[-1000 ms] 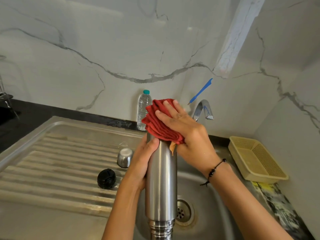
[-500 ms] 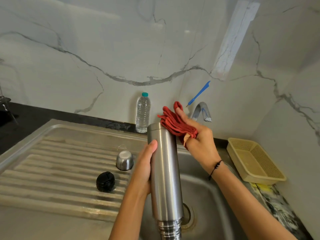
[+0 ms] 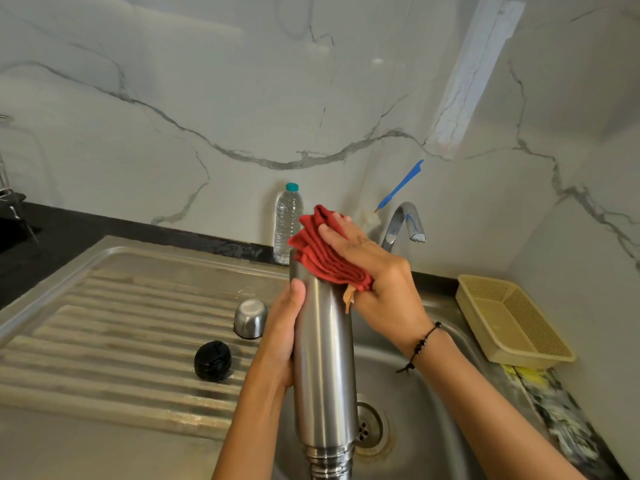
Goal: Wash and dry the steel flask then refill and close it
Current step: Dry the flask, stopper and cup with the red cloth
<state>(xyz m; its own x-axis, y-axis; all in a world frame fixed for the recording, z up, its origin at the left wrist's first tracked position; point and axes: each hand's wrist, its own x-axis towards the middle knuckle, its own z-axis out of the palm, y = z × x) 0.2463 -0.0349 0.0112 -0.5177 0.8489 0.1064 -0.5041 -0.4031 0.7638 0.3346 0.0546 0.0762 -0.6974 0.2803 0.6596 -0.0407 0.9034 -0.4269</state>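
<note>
Steel flask (image 3: 323,358), upside down with long axis near vertical, gripped mid-body by left hand (image 3: 282,336); right hand (image 3: 379,271) presses folded red cloth (image 3: 327,252) onto its upturned base, directly above that grip.

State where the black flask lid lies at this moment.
The black flask lid lies on the ridged draining board, left of the held steel flask, just below-left of the small steel cup.

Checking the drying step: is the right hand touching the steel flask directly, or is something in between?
A folded red cloth lies between the right hand and the upturned base of the steel flask. The left hand grips the flask bare.
</note>
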